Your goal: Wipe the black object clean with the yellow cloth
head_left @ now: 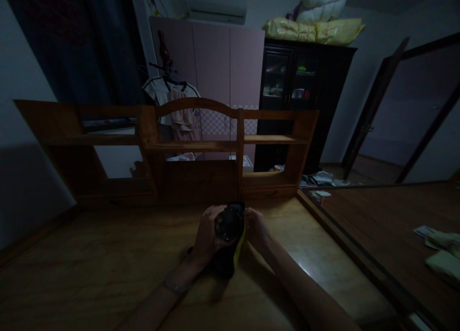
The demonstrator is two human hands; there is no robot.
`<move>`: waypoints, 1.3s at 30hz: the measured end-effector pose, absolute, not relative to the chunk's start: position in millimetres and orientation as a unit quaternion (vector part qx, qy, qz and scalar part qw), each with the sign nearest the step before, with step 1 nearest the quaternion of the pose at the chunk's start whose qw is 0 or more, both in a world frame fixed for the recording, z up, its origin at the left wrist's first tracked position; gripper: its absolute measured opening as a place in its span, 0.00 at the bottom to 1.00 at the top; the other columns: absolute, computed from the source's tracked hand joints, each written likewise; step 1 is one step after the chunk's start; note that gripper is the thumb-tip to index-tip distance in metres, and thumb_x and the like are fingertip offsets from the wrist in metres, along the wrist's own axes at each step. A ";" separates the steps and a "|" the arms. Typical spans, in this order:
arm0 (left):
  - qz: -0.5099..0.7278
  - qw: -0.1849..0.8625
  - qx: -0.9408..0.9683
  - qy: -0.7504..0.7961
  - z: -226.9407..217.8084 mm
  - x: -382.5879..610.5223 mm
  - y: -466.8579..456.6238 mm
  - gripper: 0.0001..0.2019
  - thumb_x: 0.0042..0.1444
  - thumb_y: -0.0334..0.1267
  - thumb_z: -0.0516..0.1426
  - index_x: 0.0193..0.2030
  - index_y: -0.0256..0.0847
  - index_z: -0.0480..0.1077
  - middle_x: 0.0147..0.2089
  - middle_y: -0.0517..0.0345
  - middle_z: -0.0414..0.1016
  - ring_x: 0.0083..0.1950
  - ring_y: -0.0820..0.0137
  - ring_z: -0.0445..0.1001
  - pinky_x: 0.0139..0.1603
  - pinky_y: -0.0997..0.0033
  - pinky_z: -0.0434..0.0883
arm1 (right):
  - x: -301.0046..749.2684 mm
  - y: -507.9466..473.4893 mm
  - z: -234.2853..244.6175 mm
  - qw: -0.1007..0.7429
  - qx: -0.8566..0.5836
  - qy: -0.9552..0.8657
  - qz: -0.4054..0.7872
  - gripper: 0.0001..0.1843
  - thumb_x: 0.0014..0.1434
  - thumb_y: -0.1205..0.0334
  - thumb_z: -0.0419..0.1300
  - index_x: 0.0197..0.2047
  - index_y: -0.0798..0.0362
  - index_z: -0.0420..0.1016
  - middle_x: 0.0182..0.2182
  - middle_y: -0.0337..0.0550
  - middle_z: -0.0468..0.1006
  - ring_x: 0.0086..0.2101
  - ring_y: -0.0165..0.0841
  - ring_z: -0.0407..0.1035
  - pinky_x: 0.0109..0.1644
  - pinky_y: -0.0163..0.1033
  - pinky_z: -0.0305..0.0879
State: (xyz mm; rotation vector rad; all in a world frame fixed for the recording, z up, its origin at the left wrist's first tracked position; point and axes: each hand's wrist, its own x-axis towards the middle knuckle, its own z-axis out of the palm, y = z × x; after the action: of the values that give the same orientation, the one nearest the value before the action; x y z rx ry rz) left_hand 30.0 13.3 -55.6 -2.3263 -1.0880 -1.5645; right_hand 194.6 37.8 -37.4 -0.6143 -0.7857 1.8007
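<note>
Both my hands hold a dark, rounded object [230,223] with a yellow strip along its lower right side, just above the wooden desk top [108,264]. My left hand [206,233] wraps round its left side with fingers curled. On its right side my right hand [256,225] presses with fingers closed. The room is dim and I cannot make out what the object is. A thin band sits on my left wrist.
A wooden shelf unit [201,144] rises at the back of the desk. Behind it stand a pink wardrobe [223,72], hanging clothes and a dark glass cabinet [298,91]. Papers lie on the floor at the right [438,249], by an open door.
</note>
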 end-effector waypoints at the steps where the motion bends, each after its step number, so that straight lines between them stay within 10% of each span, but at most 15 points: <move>1: -0.514 0.070 -0.777 -0.357 -55.1 30.1 12.7 0.39 0.41 0.43 0.66 0.59 0.41 0.54 0.57 0.47 0.65 0.60 0.55 0.63 0.62 0.48 0.59 | 193.7 36.4 -37.5 0.514 -0.252 -0.321 0.755 0.04 0.43 0.63 0.55 0.21 0.54 0.65 0.16 0.34 0.67 0.19 0.27 0.58 0.25 0.32 0.57; 12: -0.508 0.034 -0.763 -0.398 -51.6 33.1 6.8 0.38 0.38 0.46 0.67 0.56 0.41 0.58 0.54 0.48 0.67 0.57 0.55 0.64 0.59 0.51 0.62 | 193.2 44.0 -36.3 0.509 -0.289 -0.322 0.744 0.13 0.46 0.55 0.59 0.18 0.53 0.64 0.15 0.33 0.66 0.19 0.28 0.57 0.25 0.33 0.54; 20: -0.523 0.030 -0.761 -0.382 -46.6 34.6 -11.4 0.41 0.36 0.51 0.68 0.57 0.42 0.58 0.54 0.47 0.67 0.58 0.54 0.65 0.62 0.47 0.60 | 223.4 4.7 -12.3 0.491 -0.391 -0.513 0.586 0.23 0.46 0.46 0.68 0.39 0.56 0.79 0.33 0.42 0.80 0.34 0.36 0.71 0.37 0.36 0.62; 32: -0.664 -0.314 -0.519 -0.437 -27.3 38.2 -0.8 0.29 0.49 0.48 0.63 0.54 0.45 0.56 0.53 0.48 0.71 0.50 0.65 0.75 0.52 0.59 0.71 | 377.8 28.8 9.4 0.533 -0.541 -0.570 0.314 0.27 0.48 0.43 0.62 0.40 0.58 0.79 0.32 0.49 0.80 0.32 0.41 0.74 0.33 0.40 0.67; 39: -0.626 -0.397 -0.522 -0.422 -25.4 78.3 52.3 0.33 0.36 0.45 0.70 0.47 0.41 0.58 0.49 0.48 0.73 0.47 0.65 0.76 0.50 0.62 0.71 | 453.9 59.1 100.9 0.544 -0.561 -0.616 0.100 0.20 0.51 0.49 0.61 0.40 0.56 0.79 0.39 0.50 0.80 0.42 0.46 0.70 0.43 0.42 0.62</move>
State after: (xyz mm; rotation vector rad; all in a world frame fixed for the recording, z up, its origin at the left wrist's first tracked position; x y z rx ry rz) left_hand 78.3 52.3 -25.4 -2.2522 -1.8187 -2.6993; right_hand 453.9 59.1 100.9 -1.3300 -1.4616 0.2380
